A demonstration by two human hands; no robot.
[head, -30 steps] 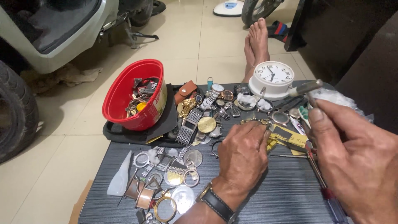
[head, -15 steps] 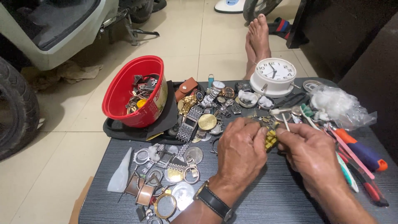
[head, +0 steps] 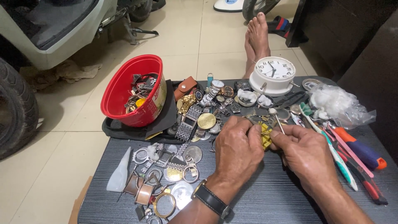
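My left hand (head: 238, 151), with a black-strapped watch on its wrist, and my right hand (head: 304, 153) meet over the middle of a dark ribbed table (head: 265, 199). Between their fingertips I hold a gold-coloured metal watch bracelet (head: 265, 136). My right hand also pinches a thin metal tool (head: 277, 121) with a small round head that points up and away from me. Around the hands lie several watches, cases, rings and straps (head: 195, 120).
A tilted red bucket (head: 134, 89) of watch parts rests on a black tray at the back left. A white alarm clock (head: 273, 74), a clear plastic bag (head: 342, 103), screwdrivers (head: 360, 155) and a toothbrush (head: 331, 149) lie right. Bare feet (head: 257, 39) and a scooter tyre (head: 16, 108) are beyond.
My right hand has come in from the right edge to meet the left hand at the gold bracelet, now with the thin tool in it. The left hand stayed put.
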